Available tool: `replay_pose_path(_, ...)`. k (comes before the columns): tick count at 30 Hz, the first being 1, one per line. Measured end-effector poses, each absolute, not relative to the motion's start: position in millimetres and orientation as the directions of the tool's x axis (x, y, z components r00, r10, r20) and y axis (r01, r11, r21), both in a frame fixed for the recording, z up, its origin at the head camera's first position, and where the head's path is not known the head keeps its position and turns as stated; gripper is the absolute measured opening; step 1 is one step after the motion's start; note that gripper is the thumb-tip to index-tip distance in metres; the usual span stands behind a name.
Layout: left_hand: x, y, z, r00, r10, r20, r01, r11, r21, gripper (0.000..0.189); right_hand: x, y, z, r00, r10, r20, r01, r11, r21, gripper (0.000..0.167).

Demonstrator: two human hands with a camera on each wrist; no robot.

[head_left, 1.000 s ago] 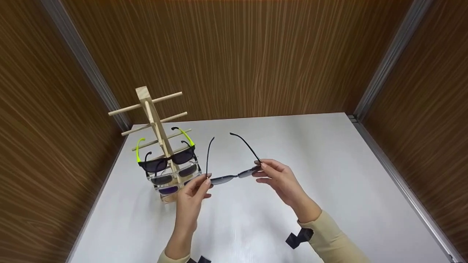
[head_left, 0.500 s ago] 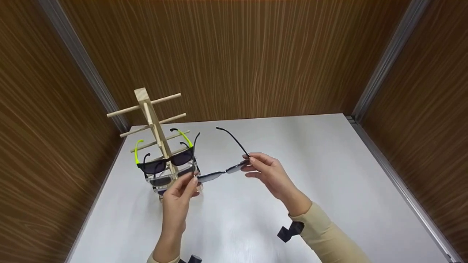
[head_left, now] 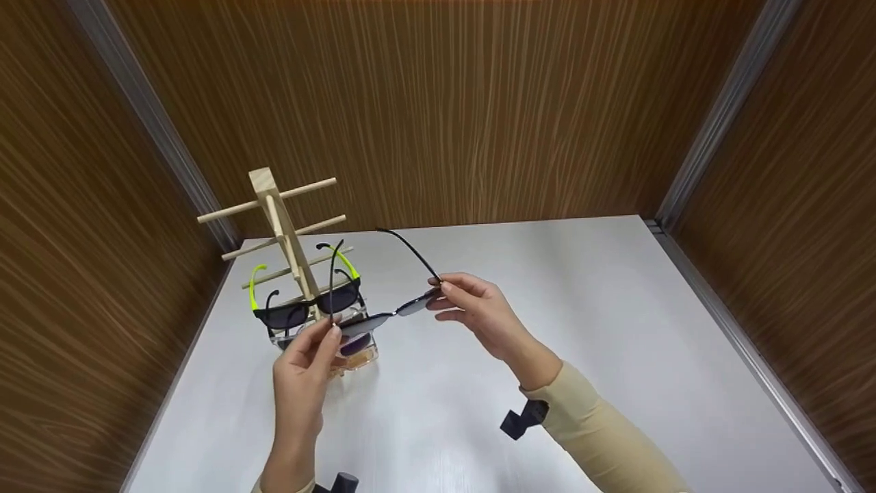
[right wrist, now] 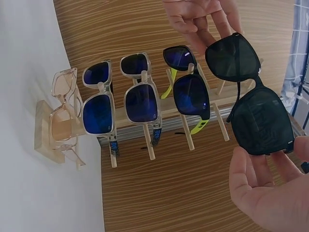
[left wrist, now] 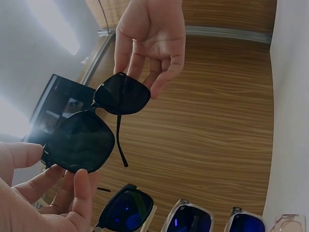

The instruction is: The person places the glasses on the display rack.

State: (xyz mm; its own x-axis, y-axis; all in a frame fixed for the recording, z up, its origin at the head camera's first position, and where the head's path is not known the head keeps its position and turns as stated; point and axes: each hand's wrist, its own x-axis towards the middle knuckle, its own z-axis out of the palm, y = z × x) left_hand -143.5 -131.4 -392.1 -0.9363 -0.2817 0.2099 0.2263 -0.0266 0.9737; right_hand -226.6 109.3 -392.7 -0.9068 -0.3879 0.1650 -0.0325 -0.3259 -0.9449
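Note:
Dark sunglasses [head_left: 367,324] are held up by both hands, their thin black temples unfolded and pointing away toward the back wall. My left hand [head_left: 301,370] pinches the left end of the frame near the hinge. At the other end my right hand [head_left: 479,311] grips the frame between thumb and fingers. Behind the left hand stands a wooden display rack [head_left: 263,181] with short pegs. Black sunglasses with neon-yellow temples [head_left: 286,316] hang on it. In the right wrist view, clear-framed sunglasses [right wrist: 140,103], another clear-framed pair [right wrist: 97,114] and peach-tinted glasses [right wrist: 62,123] sit along the rack.
The rack stands on a white table [head_left: 547,274], left of centre. Wood-grain panels [head_left: 438,109] enclose the table at the back and both sides. The upper pegs [head_left: 308,187] of the rack stick out on both sides and carry no glasses.
Both hands have moved left with the dark sunglasses, bringing them in front of the rack. The right end of the sunglasses is raised more. The glasses on the rack stay put.

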Motion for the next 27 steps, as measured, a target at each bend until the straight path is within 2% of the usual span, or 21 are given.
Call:
replay_pose_path(8,-141.3,-139.6,-382.7,-0.916,-0.313,0.252,0.255,0.029,0.966,0.025,-230.2,94.7,-381.7,-0.909,-0.383,0.165,-0.058,-0.277,-0.959,0.024)
replay_pose_path(16,-137.4,-152.0,-372.5,-0.881,-0.368,0.296,0.303,0.040,0.952,0.025,-233.9,76.5,-367.8,-0.890,-0.414,0.191,-0.083,-0.264,-0.961,0.030)
replay_pose_path(27,-135.4,-165.5,-365.1,-0.842,-0.439,0.312,0.320,0.060,0.946,0.026,-242.2,55.2,-359.5,-0.876,-0.454,0.166,-0.051,-0.255,-0.966,0.029)
